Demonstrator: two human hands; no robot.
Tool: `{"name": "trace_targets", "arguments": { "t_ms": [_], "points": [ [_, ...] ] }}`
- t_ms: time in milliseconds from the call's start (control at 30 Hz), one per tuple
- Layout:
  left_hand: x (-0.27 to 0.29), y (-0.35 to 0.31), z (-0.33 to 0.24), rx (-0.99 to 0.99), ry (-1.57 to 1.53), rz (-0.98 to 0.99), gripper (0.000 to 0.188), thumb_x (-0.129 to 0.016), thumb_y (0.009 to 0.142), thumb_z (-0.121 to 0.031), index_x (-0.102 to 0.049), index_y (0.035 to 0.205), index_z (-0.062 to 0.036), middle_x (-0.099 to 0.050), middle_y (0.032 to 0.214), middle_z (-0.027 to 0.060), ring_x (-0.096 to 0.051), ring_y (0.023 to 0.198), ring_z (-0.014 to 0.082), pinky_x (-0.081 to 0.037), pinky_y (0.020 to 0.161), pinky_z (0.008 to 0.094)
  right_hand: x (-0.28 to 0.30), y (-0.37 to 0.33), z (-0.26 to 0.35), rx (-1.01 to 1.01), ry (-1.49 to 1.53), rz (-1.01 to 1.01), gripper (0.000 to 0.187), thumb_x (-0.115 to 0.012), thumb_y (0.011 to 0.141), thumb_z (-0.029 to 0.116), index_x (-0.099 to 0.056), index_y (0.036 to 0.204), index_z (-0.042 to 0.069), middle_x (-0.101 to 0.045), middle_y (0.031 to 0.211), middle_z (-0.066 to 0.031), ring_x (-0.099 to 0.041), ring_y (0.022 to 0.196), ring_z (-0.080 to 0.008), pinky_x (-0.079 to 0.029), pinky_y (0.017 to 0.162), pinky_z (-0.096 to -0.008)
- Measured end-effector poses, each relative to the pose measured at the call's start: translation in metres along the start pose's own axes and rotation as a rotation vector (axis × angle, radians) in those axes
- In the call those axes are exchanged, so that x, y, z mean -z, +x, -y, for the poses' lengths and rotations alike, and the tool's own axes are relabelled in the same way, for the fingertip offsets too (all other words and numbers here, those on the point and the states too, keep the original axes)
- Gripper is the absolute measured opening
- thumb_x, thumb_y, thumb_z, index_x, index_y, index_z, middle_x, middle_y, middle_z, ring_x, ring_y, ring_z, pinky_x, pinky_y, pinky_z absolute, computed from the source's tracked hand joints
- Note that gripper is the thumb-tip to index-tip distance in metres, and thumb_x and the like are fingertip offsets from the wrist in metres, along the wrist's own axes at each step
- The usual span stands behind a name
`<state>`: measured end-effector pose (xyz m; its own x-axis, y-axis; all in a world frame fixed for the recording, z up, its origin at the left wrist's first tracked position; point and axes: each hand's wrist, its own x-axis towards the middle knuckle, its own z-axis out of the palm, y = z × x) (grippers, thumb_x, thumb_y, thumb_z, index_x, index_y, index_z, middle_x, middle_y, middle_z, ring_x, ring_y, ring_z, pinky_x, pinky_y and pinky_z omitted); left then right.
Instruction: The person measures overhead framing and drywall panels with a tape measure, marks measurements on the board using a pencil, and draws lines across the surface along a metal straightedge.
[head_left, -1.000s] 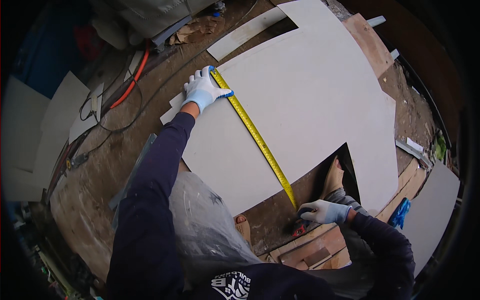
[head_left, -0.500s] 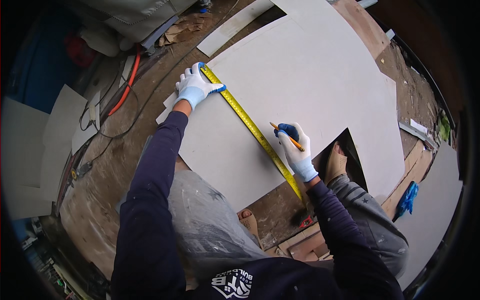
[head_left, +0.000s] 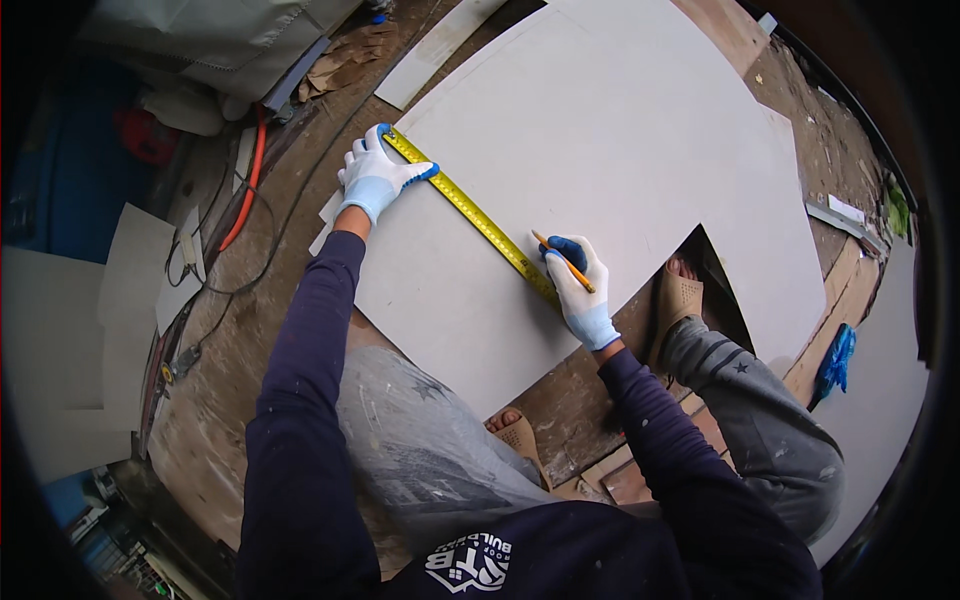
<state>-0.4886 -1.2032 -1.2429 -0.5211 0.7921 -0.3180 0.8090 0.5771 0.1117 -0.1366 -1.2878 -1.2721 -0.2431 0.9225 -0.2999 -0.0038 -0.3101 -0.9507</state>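
Observation:
A large pale grey sheet (head_left: 620,140) lies before me on the floor, and a yellow tape measure blade (head_left: 480,222) stretches diagonally across it. At the sheet's far left edge, my left hand (head_left: 374,182) in a white and blue glove grips the blade's end, its thumb laid along the tape. My right hand (head_left: 584,288), gloved alike, pinches an orange pencil (head_left: 564,262) beside the blade, tip pointing up and left. Whether the tip touches the sheet I cannot tell. Beyond the right hand the tape is hidden, and its case is out of sight.
A triangular cutout (head_left: 712,285) in the sheet surrounds my sandalled right foot (head_left: 680,295). A blue glove (head_left: 836,360) lies at the right. On the left are a dark cable (head_left: 290,215), an orange hose (head_left: 246,190) and offcut sheets (head_left: 60,330).
My right hand, with the pencil, has moved slightly up and left along the tape. The tape's lower stretch and red-black case, visible before, are now hidden. The whole view has shifted a little.

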Motion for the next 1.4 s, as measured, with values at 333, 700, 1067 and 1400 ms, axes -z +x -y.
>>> {"name": "trace_targets", "arguments": {
  "t_ms": [333,700,1067,1400],
  "points": [
    [-0.001,0.002,-0.003,0.009,0.017,0.001,0.119,-0.087,0.068,-0.077,-0.037,0.161,-0.0211,-0.048,0.156,0.0178,-0.044,0.148,0.0379,-0.038,0.118,0.0563,-0.004,0.002,0.003,0.071,-0.082,-0.009,0.022,-0.068,0.104,0.010,-0.067,0.118,-0.006,-0.077,0.104,-0.0083,-0.068,0.098,-0.0092,-0.055,0.090,-0.0265],
    [-0.001,0.003,-0.004,0.014,0.037,-0.002,0.120,-0.087,0.069,-0.077,-0.037,0.161,-0.0205,-0.049,0.156,0.0176,-0.044,0.148,0.0379,-0.038,0.119,0.0566,-0.005,0.001,0.007,0.070,-0.164,-0.007,0.021,-0.069,0.103,0.011,-0.068,0.116,-0.005,-0.076,0.099,-0.0069,-0.066,0.090,-0.0071,-0.055,0.083,-0.0253],
    [-0.001,0.003,-0.001,0.007,0.039,-0.019,0.121,-0.086,0.067,-0.079,-0.038,0.161,-0.0205,-0.049,0.157,0.0190,-0.044,0.149,0.0393,-0.037,0.121,0.0557,-0.012,-0.006,-0.001,0.125,-0.345,0.014,0.015,-0.073,0.095,0.014,-0.073,0.105,0.002,-0.073,0.091,-0.0116,-0.068,0.083,-0.0237,-0.054,0.078,-0.0359],
    [-0.007,0.004,0.005,-0.035,0.044,-0.059,0.118,-0.085,0.069,-0.079,-0.039,0.160,-0.0186,-0.050,0.155,0.0209,-0.045,0.147,0.0408,-0.038,0.119,0.0584,-0.023,-0.010,0.001,0.204,-0.354,-0.068,0.013,-0.076,0.089,0.012,-0.073,0.100,0.005,-0.071,0.093,-0.0145,-0.068,0.087,-0.0340,-0.056,0.081,-0.0421]
  ]
}}
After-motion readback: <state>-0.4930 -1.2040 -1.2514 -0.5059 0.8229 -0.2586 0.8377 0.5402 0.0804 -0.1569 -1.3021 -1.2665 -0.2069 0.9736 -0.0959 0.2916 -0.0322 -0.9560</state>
